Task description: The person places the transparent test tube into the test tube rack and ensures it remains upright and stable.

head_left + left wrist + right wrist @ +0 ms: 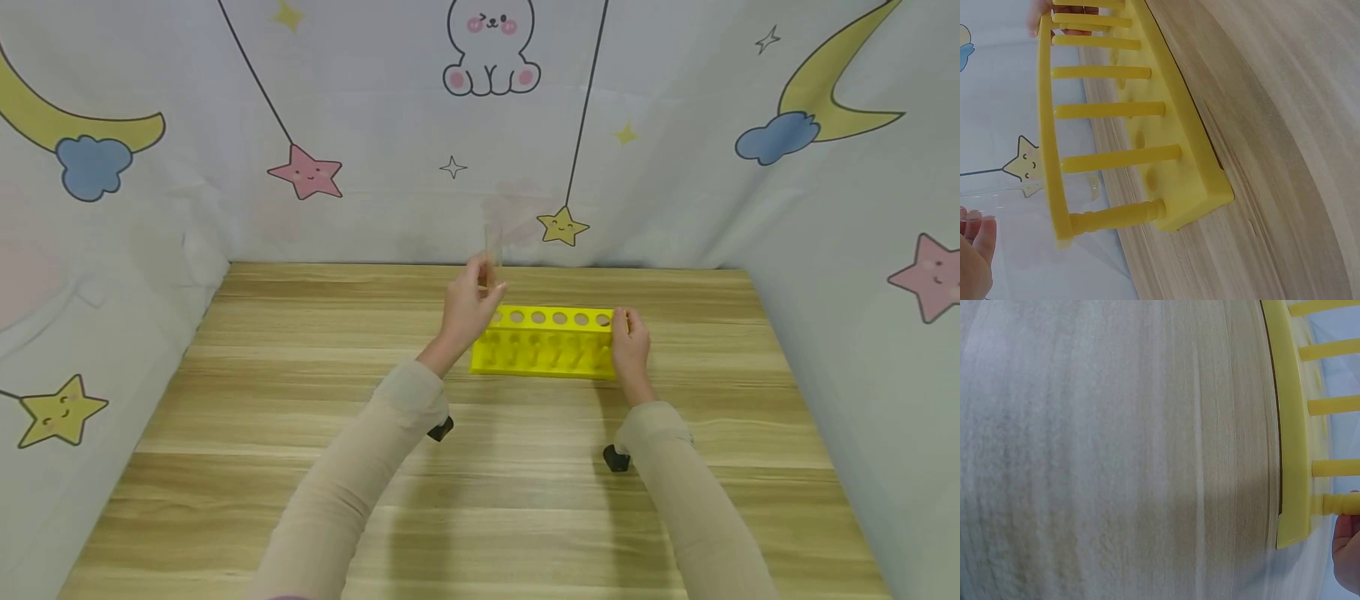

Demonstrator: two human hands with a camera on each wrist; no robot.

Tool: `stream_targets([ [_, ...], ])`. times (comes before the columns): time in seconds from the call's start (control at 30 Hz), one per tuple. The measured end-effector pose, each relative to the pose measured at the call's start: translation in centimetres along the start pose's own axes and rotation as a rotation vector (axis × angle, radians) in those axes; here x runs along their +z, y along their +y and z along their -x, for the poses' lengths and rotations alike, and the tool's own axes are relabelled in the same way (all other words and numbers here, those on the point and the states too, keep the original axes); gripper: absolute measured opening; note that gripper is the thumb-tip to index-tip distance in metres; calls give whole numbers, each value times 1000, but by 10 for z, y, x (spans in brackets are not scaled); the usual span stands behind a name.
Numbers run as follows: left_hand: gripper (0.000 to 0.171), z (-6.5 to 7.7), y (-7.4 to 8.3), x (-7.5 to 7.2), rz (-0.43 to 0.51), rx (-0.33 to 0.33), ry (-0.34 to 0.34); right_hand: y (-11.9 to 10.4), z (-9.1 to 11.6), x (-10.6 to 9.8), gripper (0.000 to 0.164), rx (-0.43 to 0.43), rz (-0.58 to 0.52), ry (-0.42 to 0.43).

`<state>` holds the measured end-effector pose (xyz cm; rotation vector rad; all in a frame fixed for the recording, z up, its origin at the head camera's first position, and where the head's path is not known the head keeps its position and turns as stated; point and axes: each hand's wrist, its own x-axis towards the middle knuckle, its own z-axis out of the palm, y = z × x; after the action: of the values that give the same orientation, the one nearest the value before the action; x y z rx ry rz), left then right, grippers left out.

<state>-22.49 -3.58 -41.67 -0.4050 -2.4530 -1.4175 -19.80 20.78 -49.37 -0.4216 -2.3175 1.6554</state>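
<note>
A clear test tube (pixel 492 243) stands upright in the fingers of my left hand (pixel 467 307), pinched near the left end of a yellow test tube rack (pixel 551 367). In the left wrist view, the tube's rounded lower end (pixel 1092 187) shows below the rack's top plate (pixel 1049 125), above the base. The rack has a row of round holes on top and several pegs beneath. My right hand (pixel 632 346) grips its right end, and in the right wrist view the fingers (pixel 1349 540) are at the end post (pixel 1338 504).
The rack stands on a wood-grain table (pixel 525 492), toward its back edge. White printed curtains (pixel 390 108) rise behind the table and at both sides. A small black wrist device (pixel 441 428) shows under the left cuff, another black device (pixel 617 457) under the right.
</note>
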Motion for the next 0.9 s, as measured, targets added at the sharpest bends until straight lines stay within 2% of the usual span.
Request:
stream_targets([
  [0.9, 20, 9, -6, 3, -51, -22, -27, 1, -2, 2, 38, 37, 0, 16],
])
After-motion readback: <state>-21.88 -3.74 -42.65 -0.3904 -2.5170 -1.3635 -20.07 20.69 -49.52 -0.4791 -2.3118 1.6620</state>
